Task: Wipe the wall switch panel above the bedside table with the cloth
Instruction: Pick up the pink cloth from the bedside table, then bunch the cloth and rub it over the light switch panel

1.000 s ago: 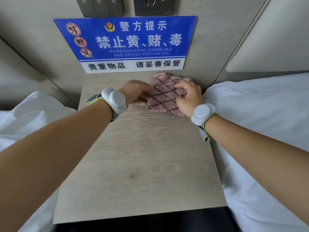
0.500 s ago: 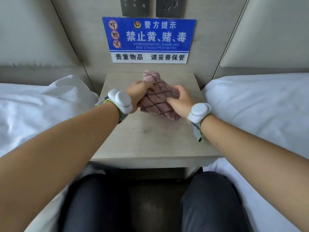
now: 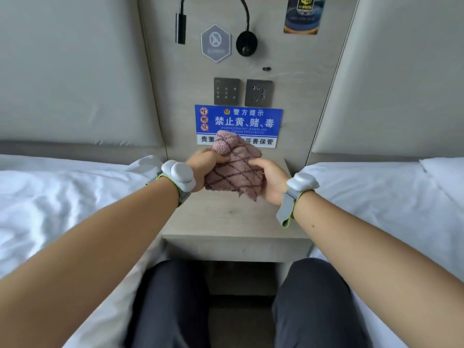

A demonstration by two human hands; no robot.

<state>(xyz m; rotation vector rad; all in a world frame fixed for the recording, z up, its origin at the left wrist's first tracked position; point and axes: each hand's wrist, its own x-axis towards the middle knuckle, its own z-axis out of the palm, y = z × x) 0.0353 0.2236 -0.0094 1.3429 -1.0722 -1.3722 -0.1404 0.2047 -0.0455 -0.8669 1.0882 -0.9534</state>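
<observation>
Right now your left hand (image 3: 204, 168) and your right hand (image 3: 270, 180) both grip the pink cloth (image 3: 234, 169), fingers curled into its folds from either side, so the bundle hangs bunched between them above the bedside table (image 3: 233, 219). Taking that table as your reference, the cloth is lifted clear over its rear half, and a rounded lump of fabric pokes up past your left thumb, covering part of the white bottom strip of the blue notice sign (image 3: 238, 121) on the wall behind the table. Straight above that sign sits the dark switch panel (image 3: 226, 91), well apart from the cloth and untouched, with a grey socket (image 3: 258, 93) just beside it to the right. Higher on the same wall, a hexagonal no-smoking plaque (image 3: 216, 43) hangs between a black reading lamp head (image 3: 180, 27) and the lamp's round base (image 3: 246, 43). White bedding (image 3: 62, 197) lies on the left of the table and more white bedding (image 3: 389, 192) on the right. Each wrist carries a grey band with a rounded pod. Below the table's front edge your dark-trousered knees (image 3: 170, 297) show.
</observation>
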